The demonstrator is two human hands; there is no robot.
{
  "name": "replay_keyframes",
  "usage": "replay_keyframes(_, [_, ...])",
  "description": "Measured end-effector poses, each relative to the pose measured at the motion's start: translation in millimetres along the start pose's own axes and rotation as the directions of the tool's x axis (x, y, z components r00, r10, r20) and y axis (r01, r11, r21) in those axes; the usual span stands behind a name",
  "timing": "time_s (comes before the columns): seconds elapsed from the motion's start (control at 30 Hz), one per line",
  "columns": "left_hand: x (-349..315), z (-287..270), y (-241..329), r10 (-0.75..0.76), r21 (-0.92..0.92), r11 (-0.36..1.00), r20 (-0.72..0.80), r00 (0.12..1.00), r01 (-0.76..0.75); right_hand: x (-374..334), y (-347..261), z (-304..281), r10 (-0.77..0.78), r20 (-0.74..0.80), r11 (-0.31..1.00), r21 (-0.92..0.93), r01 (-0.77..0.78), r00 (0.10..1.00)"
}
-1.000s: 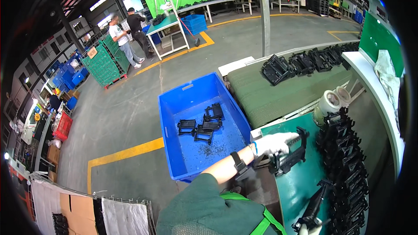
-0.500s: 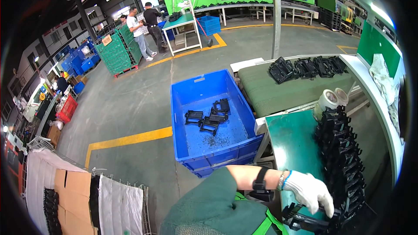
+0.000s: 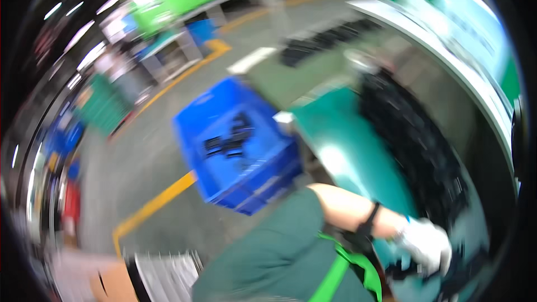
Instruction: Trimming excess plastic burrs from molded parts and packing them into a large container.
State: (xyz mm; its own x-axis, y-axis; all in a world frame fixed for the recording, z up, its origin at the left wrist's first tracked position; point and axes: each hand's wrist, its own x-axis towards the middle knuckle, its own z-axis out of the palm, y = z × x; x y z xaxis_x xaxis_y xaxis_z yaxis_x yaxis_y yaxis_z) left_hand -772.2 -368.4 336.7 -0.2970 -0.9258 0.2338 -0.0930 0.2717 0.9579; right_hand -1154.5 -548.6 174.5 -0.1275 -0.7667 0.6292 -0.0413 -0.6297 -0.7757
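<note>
"Left hand (image 3: 428,246), how is it?"

"Gloved, fingers bent downward; from blur I cannot tell how far open, or if they grip. One black part (image 3: 401,271) is just beside them, at left."

"And room?"

"Beyond the hand, between row of black parts (image 3: 414,140) and left edge, runs green tabletop (image 3: 347,134). Farther left, blue bin (image 3: 260,176) stands on grey floor (image 3: 151,162)."

White glove (image 3: 424,239) over my left fingers (image 3: 446,256): matt cloth, weave lost to blur. My dark green sleeve (image 3: 279,229): matt cloth, softly creased; green strap (image 3: 334,279) also looks like cloth. Tabletop (image 3: 342,134): smooth, glossy, throwing back a strong white glare. Black parts (image 3: 411,128): apparently plastic, finish too blurred to judge. Blue bin (image 3: 260,176): smooth plastic. Brown cardboard (image 3: 118,282): matt paper stock. Floor (image 3: 148,170): matt grey.
</note>
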Motion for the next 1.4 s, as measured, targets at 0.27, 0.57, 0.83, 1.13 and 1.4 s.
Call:
replay_keyframes(0.27, [59,26,-46,-0.195,-0.174,0.963,0.082,0.977,0.206,-51,-75,66,0.262,-0.183,0.965,0.043,-0.259,0.948])
replay_keyframes(0.57, [172,38,-68,-0.43,0.003,0.901,-0.125,0.894,0.434,-71,-61,42,0.466,-0.185,0.885,0.081,-0.459,0.865])
replay_keyframes(0.83, [204,-14,-136,-0.315,0.269,0.881,-0.28,0.907,0.389,-48,32,112,0.53,0.094,0.844,0.037,-0.535,0.843])
replay_keyframes(1.13, [144,-25,-69,-0.332,0.952,0.215,-0.137,0.933,0.216,-11,49,139,0.383,0.487,0.916,-0.309,-0.255,0.785])
replay_keyframes(1.4, [56,-46,-74,0.05,0.96,0.257,-0.133,0.99,0.116,-12,50,139,0.538,0.473,0.843,-0.294,-0.45,0.698])
